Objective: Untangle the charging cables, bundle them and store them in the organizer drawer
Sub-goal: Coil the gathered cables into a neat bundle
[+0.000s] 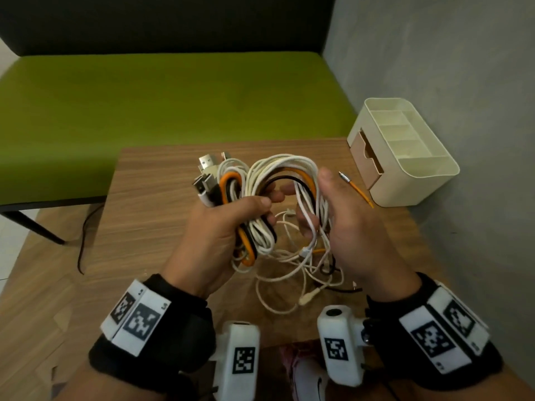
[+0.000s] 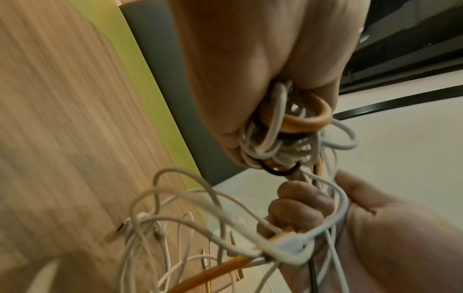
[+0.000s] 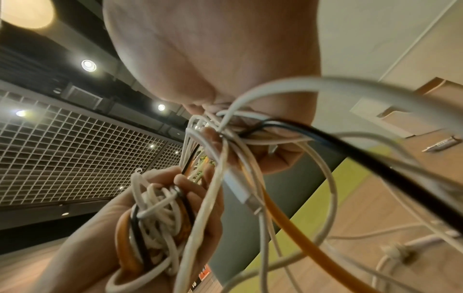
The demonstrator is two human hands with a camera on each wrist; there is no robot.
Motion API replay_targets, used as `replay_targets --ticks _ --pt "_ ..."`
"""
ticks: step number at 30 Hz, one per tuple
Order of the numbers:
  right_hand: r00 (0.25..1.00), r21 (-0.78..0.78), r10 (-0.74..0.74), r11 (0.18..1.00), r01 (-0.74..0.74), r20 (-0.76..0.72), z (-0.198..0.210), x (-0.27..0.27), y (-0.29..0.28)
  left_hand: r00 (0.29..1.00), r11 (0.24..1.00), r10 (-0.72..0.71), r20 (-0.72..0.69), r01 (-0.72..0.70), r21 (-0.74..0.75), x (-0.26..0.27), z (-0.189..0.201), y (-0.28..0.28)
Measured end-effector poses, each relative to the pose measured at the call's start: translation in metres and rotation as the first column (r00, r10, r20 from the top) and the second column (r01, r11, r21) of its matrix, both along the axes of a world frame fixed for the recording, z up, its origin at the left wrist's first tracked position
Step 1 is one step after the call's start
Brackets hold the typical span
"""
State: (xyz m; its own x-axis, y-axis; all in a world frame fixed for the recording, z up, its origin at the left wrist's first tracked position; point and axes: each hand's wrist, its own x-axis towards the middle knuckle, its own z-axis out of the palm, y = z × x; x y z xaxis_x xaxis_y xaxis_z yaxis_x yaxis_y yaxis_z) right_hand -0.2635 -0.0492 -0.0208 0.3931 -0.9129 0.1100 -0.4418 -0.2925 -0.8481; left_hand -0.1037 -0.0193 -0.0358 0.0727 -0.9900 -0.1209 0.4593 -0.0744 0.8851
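1. Room: grey wall (image 1: 463, 68) on right, green bench (image 1: 173, 105) behind wood counter (image 1: 150, 221).
2. Organizer (image 1: 405, 151) at counter's far right corner, drawer (image 1: 365, 160) partly out; pen (image 1: 356, 190) beside it.
3. Cables (image 1: 269, 204) held above counter, loose ends trailing on it.
4. Left hand (image 1: 214, 235) fisted round coiled bundle.
5. Right hand (image 1: 347, 227) fingers curled thru the loop.

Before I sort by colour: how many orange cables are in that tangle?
1 that I can tell: the orange cable loops through the coil in the left hand and arches over to the right hand. More may be hidden under the white cables.
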Motion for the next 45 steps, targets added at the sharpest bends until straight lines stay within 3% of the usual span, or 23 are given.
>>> replay_targets --ticks 3,6,15,22,27,31,34,36,39,43,45 --pt "0.997 0.037 -0.073 0.997 0.071 0.030 -0.007 -0.001 -0.001 1.000 1.000 0.004 0.017 -0.004 -0.006 -0.007 0.002 0.002" --pt "0.992 0.008 -0.123 0.992 0.123 -0.032 -0.011 0.002 0.000 0.999 1.000 0.029 0.013 -0.029 -0.004 -0.014 0.000 0.002" --pt "0.999 0.086 -0.044 0.995 0.043 0.002 -0.014 0.005 0.002 0.996 0.997 0.070 0.063 -0.071 0.013 -0.018 -0.002 0.002" --pt "0.999 0.115 0.002 0.993 0.004 -0.049 -0.021 0.007 -0.001 0.987 0.996 -0.058 0.150 0.067 -0.056 -0.018 -0.001 0.004" --pt "0.994 0.217 0.064 0.973 -0.082 0.090 -0.009 0.015 0.006 0.975 0.986 -0.068 0.210 0.098 -0.134 -0.017 0.000 0.002" --pt "0.975 0.347 0.145 0.917 -0.197 0.169 -0.018 0.008 -0.002 0.999 0.994 -0.006 0.051 0.011 -0.108 -0.014 -0.004 0.001" --pt "0.955 0.440 0.246 0.848 -0.295 0.167 -0.016 0.000 -0.005 0.978 0.996 -0.088 -0.188 0.086 -0.019 -0.002 -0.003 0.000" --pt "0.958 0.379 0.272 0.898 -0.222 -0.084 -0.012 -0.003 -0.007 0.936 0.994 -0.109 -0.334 0.100 -0.043 0.004 0.001 0.000" --pt "0.918 0.106 0.059 0.994 -0.018 -0.392 -0.022 -0.006 -0.017 0.913 0.993 -0.108 -0.394 0.076 -0.095 0.006 0.003 0.001" --pt "0.841 -0.259 -0.229 0.960 0.110 -0.491 -0.028 -0.006 -0.023 0.925 0.993 -0.099 -0.367 0.065 -0.102 0.003 0.001 -0.002" --pt "0.807 -0.266 -0.227 0.960 0.091 -0.545 -0.029 -0.008 -0.024 0.937 0.994 -0.079 -0.341 0.050 -0.092 0.001 0.000 -0.003"
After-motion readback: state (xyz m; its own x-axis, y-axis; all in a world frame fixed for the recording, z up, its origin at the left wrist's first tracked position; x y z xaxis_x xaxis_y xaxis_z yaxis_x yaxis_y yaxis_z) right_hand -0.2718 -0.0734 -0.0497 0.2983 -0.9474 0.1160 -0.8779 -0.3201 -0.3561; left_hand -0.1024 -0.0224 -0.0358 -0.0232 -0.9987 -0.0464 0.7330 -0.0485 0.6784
